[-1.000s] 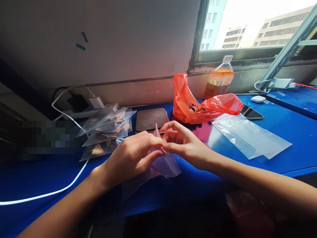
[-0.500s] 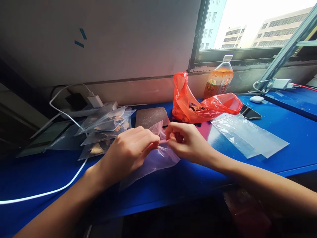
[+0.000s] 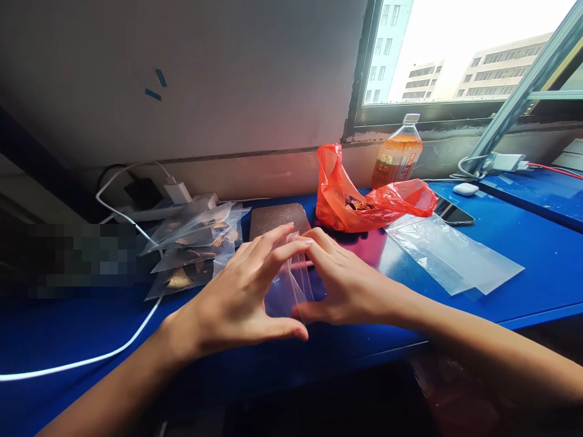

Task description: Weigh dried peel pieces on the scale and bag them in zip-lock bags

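A clear plastic bag (image 3: 291, 282) stands up between my two hands over the blue tabletop, its folds running up and down. My left hand (image 3: 246, 282) curves around its left side, fingers stretched and thumb wide apart from them. On the other side my right hand (image 3: 341, 282) has the film between its fingers and thumb; the thumb shows through the plastic. The fingertips of both hands meet at the bag's top. Just behind them lies a flat brown-grey plate (image 3: 277, 220), partly covered by my fingers. Whether anything is inside the bag cannot be made out.
Filled clear bags with brown dried pieces (image 3: 194, 249) are piled at left, beside a white cable (image 3: 113, 349). A red plastic bag (image 3: 332, 200) with dark contents stands behind, near an orange drink bottle (image 3: 398, 152). Flat clear bags (image 3: 473, 261) and a phone (image 3: 453, 211) lie right.
My fingers were pinched at the bag's top edge; now they have spread apart around it. The bag has gone from lying slanted to standing upright between my hands.
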Tool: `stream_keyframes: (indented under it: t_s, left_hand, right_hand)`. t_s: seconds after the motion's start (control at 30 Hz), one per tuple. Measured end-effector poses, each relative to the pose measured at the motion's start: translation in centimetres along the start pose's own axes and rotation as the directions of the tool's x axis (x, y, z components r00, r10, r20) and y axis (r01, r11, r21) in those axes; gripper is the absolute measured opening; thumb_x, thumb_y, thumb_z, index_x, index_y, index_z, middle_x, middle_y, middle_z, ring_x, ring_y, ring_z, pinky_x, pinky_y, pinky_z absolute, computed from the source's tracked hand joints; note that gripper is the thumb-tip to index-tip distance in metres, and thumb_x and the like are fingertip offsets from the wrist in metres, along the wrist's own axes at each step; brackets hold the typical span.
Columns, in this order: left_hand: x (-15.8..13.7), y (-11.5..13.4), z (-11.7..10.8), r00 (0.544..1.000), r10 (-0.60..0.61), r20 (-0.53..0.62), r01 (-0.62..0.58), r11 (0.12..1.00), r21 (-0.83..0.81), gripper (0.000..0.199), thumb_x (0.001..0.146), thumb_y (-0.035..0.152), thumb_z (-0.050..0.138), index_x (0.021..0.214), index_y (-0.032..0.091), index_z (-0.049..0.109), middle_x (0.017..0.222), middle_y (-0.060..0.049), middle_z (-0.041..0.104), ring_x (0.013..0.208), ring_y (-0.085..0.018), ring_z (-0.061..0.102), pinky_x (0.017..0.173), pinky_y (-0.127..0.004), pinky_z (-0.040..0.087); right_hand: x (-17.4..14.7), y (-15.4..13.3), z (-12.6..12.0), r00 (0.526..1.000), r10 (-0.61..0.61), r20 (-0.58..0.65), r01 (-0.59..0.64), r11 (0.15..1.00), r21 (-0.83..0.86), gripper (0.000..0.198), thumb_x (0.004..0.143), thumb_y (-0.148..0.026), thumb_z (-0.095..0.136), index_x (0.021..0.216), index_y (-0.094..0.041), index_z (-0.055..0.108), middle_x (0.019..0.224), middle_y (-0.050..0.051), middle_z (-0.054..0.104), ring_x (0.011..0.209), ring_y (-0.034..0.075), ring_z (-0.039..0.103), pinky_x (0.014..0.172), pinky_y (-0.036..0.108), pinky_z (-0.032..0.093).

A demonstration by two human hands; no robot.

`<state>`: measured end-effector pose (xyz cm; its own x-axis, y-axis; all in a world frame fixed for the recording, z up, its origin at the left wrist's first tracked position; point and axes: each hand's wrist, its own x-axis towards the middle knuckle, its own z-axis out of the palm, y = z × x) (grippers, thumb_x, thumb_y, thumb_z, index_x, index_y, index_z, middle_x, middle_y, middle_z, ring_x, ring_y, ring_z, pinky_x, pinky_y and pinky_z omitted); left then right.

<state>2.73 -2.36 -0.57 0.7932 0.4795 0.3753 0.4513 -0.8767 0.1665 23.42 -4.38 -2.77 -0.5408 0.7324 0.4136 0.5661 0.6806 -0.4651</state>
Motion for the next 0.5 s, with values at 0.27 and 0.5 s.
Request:
stream_keyframes:
  t_s: [0.27,0.5]
  left_hand:
    - [-0.3,-0.2,-1.5,0.924,-0.056,-0.378,-0.004,0.988,-0.157,0.056,0.075,0.029,0.075,0.125,0.031,0.049,0.121,-0.004,0.063,0.109,-0.025,0.062,0.093,-0.040,0.053]
    - [2.7,2.1,-4.1,0.544,-0.339,-0.768,-0.069,0.894,-0.443,0.032,0.077,0.058,0.065,0.104,0.041,0.060,0.117,0.007,0.062,0.117,-0.026,0.056,0.090,-0.044,0.055]
  right_hand:
    - [1.1,-1.0,-0.4,0.909,0.382,-0.167,-0.072,0.538,0.840,0.024,0.086,-0.037,0.058,0.103,-0.022,0.048,0.091,0.000,0.059,0.086,0.013,0.059,0.079,0.029,0.047]
    - [-0.3,-1.4,1.8,0.848,0.333,0.412,-0.361,-0.206,0.910,0.052,0.079,-0.062,0.058,0.104,-0.016,0.053,0.088,0.006,0.065,0.083,0.018,0.065,0.075,0.030,0.048]
